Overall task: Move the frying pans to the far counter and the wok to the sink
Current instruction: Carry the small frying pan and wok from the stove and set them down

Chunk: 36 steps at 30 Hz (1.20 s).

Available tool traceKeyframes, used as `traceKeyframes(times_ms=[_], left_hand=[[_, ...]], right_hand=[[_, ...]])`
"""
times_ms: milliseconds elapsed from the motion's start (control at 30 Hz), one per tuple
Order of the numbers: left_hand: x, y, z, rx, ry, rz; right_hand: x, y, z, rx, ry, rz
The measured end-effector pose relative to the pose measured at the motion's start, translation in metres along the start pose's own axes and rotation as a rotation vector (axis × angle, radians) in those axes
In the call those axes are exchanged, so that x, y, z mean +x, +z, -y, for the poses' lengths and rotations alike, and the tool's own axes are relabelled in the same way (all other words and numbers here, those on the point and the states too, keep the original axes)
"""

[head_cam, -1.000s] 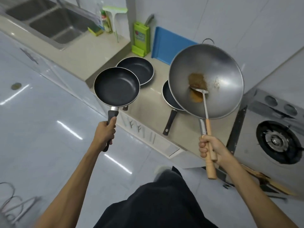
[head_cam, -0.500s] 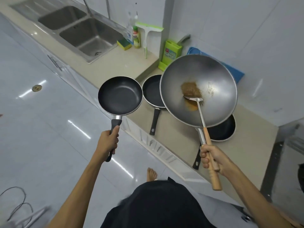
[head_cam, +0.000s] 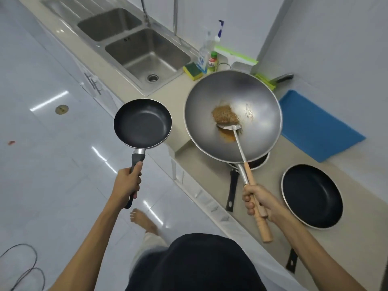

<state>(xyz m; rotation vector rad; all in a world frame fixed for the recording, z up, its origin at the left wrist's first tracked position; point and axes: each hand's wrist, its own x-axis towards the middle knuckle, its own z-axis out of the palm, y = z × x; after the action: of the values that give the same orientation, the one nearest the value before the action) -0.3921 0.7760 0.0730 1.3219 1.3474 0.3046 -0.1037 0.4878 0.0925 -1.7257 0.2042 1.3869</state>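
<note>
My left hand (head_cam: 126, 184) grips the black handle of a small black frying pan (head_cam: 142, 123), held in the air over the floor beside the counter edge. My right hand (head_cam: 258, 200) grips the wok's handle together with the wooden handle of a metal spatula (head_cam: 237, 135). The steel wok (head_cam: 233, 116) hangs above the counter, with brown food residue in its bowl. A second black pan (head_cam: 312, 195) lies on the lower counter at the right. A third pan (head_cam: 231, 190) lies mostly hidden under the wok. The double steel sink (head_cam: 144, 53) is ahead on the left.
Behind the wok stand a yellow-green sponge (head_cam: 192, 71), a spray bottle (head_cam: 204, 55), a small green-capped bottle (head_cam: 212, 63) and a green squeegee (head_cam: 235, 56). A blue cutting board (head_cam: 319, 127) leans by the wall. The counter steps up toward the sink. A cable (head_cam: 23, 267) lies on the floor.
I have walked left along the counter with both pans held up. The sink has come closer and the stove has left the view. The two pans on the counter have slid to the right.
</note>
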Motion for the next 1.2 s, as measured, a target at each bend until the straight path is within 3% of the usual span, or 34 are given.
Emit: traceKeyframes(times_ms=[467, 800, 1200], left_hand=[[0.196, -0.252, -0.064, 0.002, 0.014, -0.127], [0.337, -0.364, -0.098, -0.069, -0.042, -0.238], [0.517, -0.476, -0.184, -0.181, -0.056, -0.38]], right_hand=[[0.084, 0.302, 0.145, 0.028, 0.023, -0.008], [0.174, 0.482, 0.289, -0.171, 0.002, 0.069], [0.269, 0.642, 0.462, -0.243, 0.016, 0.126]])
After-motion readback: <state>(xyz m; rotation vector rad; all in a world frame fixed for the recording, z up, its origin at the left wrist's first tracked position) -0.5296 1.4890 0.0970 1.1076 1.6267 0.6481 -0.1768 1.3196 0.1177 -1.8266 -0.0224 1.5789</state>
